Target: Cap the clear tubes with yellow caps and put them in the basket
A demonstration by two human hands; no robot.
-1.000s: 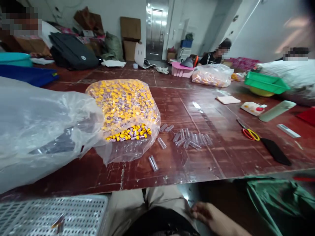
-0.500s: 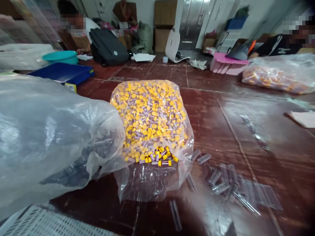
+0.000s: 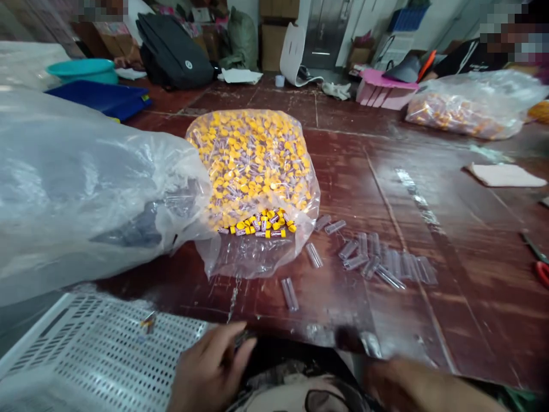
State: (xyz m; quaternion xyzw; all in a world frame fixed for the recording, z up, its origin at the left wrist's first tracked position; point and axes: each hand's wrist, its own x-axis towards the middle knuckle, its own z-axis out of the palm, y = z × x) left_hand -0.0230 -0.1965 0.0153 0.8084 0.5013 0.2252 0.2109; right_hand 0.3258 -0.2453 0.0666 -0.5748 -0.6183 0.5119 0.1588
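Head view: left hand (image 3: 210,366) curled beside white perforated crate (image 3: 107,349), fingers (image 3: 227,343) closed around small glinting item, unclear what; right hand (image 3: 422,386) blurred, grip cannot tell. Clear plastic tube (image 3: 290,294) below yellow-capped vial bag (image 3: 253,166), long axis toward hands, left hand nearer. Roughly twenty loose tubes (image 3: 377,257) right of bag.

Stainless steel door (image 3: 326,34) (white wall (image 3: 369,23) beside)

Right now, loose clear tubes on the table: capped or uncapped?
Uncapped: the clear tubes show no yellow caps, unlike those in the bag.
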